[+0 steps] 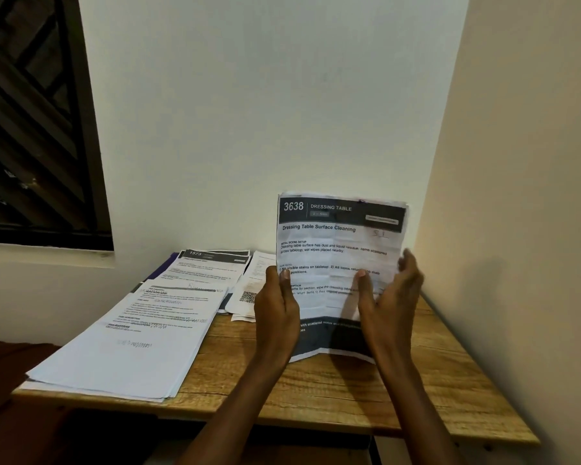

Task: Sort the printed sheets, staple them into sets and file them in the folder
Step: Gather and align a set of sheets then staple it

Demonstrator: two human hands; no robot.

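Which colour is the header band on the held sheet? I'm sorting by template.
Dark charcoal with white lettering, atop the held sheet; the head view shows it.

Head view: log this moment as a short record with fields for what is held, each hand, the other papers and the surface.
held item: sheet set headed 3638 Dressing Table, upright, lower edge on the table
left hand: grips its left edge, thumb in front
right hand: at its right edge, thumb on the front
other papers: large stack at left; smaller piles behind
surface: wooden table
stapler, folder: not identifiable
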